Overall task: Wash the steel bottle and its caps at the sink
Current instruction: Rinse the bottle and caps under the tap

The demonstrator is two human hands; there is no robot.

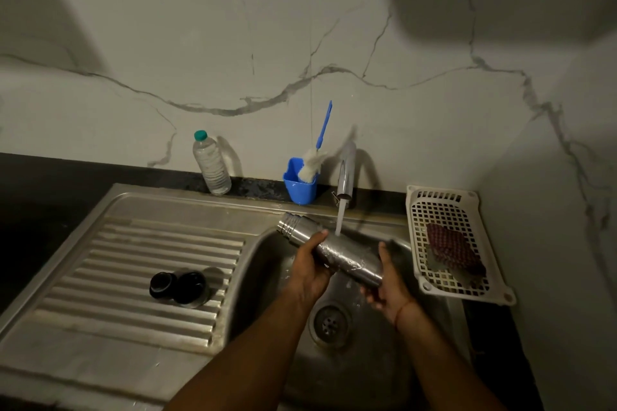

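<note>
over the sink basin (pixel 263 264), under the running tap (pixel 345 177), the steel bottle (pixel 344 257) lies tilted, mouth toward ten o'clock. the left hand (pixel 312 274) curls round its middle; the right hand (pixel 389 294) grips its base at four o'clock. two black caps (pixel 187 287) sit on the drainboard (pixel 100 277) at nine o'clock.

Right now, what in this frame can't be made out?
Head view only.
Inside of the steel bottle: its mouth points away from the camera.
Its underside: hidden by the left hand and right hand gripping it.
The caps on the drainboard: too dark for detail.
The reddish pad in the basket: dim, blurred.
</note>
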